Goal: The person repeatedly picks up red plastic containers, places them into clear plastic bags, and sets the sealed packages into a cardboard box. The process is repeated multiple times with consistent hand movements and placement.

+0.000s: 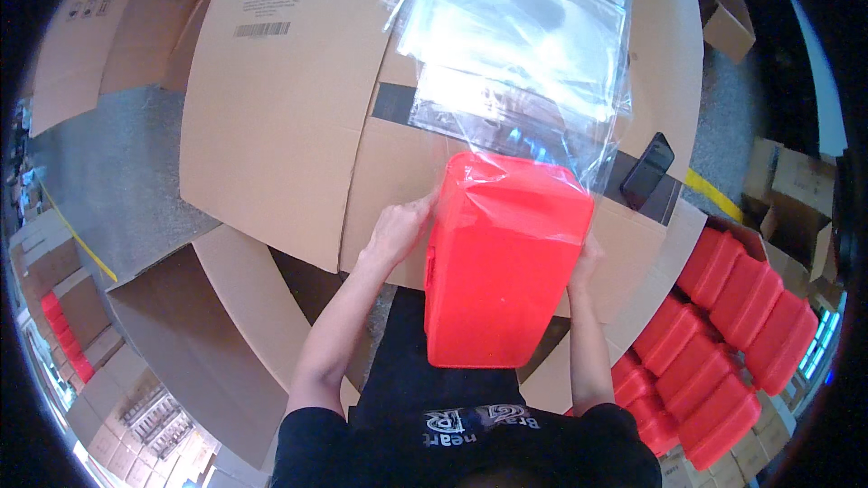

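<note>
A red plastic case (502, 298) stands in front of my body, at the near edge of a cardboard-topped surface. Its far end is inside a clear plastic bag (515, 192), and the film reaches a short way down the red face. My left hand (402, 230) is closed at the case's left side, its fingertips pinching by the bag's edge. Along the right side is my right hand (588, 262), mostly hidden behind the case, so its fingers do not show. Beyond the case lies a stack of clear plastic bags (515, 23), shiny and partly overlapping.
A dark phone (647, 172) lies on the cardboard (280, 117), right of the bags. Several more red cases (710, 370) are stacked in a carton at the lower right. An open carton (194, 334) stands at the lower left, and other cartons (800, 190) are at the far right.
</note>
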A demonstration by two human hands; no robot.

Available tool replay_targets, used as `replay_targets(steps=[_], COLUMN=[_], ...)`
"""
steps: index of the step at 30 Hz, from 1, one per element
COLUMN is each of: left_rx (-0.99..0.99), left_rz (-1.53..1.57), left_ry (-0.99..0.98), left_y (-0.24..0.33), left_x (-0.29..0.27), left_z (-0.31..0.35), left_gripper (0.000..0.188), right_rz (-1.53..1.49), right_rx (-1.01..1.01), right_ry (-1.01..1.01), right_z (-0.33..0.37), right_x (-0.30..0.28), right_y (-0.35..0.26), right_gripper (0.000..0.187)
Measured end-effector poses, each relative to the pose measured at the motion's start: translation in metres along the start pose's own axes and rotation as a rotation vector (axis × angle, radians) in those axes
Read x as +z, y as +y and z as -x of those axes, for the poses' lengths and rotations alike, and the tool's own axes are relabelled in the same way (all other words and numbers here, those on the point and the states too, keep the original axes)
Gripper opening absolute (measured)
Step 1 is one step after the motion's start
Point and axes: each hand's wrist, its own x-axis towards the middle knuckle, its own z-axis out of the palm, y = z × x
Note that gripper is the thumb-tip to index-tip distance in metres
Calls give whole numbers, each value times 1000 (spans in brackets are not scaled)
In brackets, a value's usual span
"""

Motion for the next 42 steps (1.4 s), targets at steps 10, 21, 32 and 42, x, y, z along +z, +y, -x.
replay_targets(steps=[10, 21, 32, 42], left_rx=[30, 70, 264, 477], left_rz=[347, 421, 53, -175], left_ry=[-112, 5, 740, 788], left_y=[-3, -23, 15, 15], left_x=[9, 32, 8, 6], left_z=[19, 48, 48, 50], left_gripper=[70, 61, 51, 24], right_rz=[12, 165, 257, 141], right_rx=[142, -38, -251, -606], right_ry=[-99, -161, 168, 326], right_z=[38, 52, 36, 37], right_x=[15, -12, -18, -8], right_y=[85, 8, -12, -1], right_gripper=[29, 19, 24, 15])
